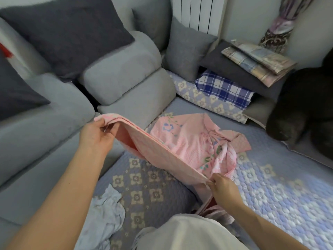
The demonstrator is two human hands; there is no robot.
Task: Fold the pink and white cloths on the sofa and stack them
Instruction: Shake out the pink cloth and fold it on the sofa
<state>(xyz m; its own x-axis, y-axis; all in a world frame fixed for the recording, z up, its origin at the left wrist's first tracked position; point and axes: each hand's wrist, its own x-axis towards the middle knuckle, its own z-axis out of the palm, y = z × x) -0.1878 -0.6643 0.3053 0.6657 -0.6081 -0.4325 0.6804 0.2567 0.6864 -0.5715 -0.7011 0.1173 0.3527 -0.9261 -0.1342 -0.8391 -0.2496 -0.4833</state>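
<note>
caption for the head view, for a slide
Both hands, left and right, hold a pink floral cloth stretched over the quilted sofa cover.

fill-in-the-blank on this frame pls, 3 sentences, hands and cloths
1. Both hands grip the ____ cloth.
2. The left hand holds one end raised; the ____ hand pinches the nearer end.
3. The white cloth lies crumpled on the quilted cover, ____ by either hand.

Missing: pink; right; untouched
</note>
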